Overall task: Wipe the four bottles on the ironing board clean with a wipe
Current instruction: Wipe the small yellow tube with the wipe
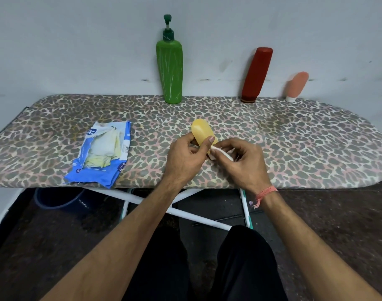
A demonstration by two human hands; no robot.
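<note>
A person seated in black trousers (246,263) reaches both bare forearms over the near edge of an ironing board covered in leopard-print fabric (294,148), its white crossed metal legs (185,211) visible beneath. The left hand (183,158) grips a small yellow plastic bottle (202,132) just above the board's middle, fingers (191,141) curled round its near side and the thumb laid across its front, the bottle's rounded end pointing away from the person. The right hand (243,164), a pink thread bracelet (265,193) at its wrist, pinches a folded white wipe (221,153) between thumb and bent fingers and holds it against the lower part of the yellow bottle; the remaining fingers are loosely curled behind the wipe. To the left of the hands, near the board's front edge, lies a torn-open blue plastic wipes packet (103,153) with pale wipes showing inside. A dark blue bucket (59,198) stands on the floor under the board, below that packet. Along the board's far edge, against the pale grey wall (77,51), stand three more bottles: a tall green pump bottle (170,70) upright behind the hands, a dark red bottle (256,76) resting cap-down and leaning to its right, and furthest right a small peach tube with a white cap (296,86), also cap-down and tilted.
</note>
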